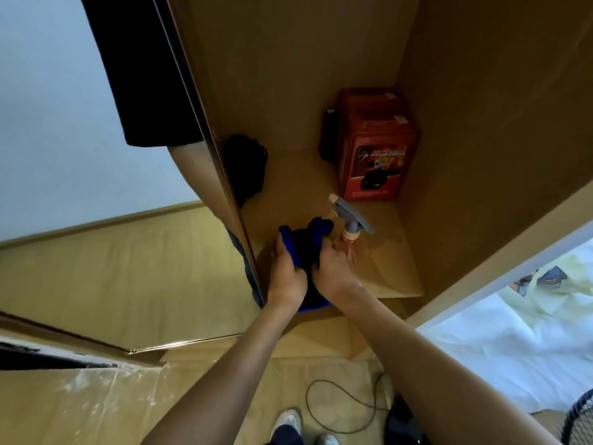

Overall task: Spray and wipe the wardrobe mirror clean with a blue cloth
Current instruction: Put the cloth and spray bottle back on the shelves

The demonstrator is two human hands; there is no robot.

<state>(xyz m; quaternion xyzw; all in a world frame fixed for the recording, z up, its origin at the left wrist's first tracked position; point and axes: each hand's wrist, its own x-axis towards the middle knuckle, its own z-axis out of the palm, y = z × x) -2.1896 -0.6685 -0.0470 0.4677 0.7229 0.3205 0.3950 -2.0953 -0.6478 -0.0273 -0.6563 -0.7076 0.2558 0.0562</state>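
Head view, looking down into the wardrobe: both hands are bunched around a crumpled dark blue cloth on the wardrobe's wooden shelf. The left hand has its fingers curled over the cloth's left side, and the right hand clutches the right side, so each grip is closed on the fabric. Just beside the right hand stands a clear orange-tinted spray bottle with a grey trigger head, upright on the shelf; whether the knuckles touch it I cannot tell. Further back on the shelf sits a red cardboard box, and a dark bundle lies near the left wall. The mirrored wardrobe door hangs open to the left, reflecting wall and floor. Judging by this, the job is either at its start or its close: the cloth is off the glass, the bottle is not in hand, and no wet streaks are visible on the mirror.
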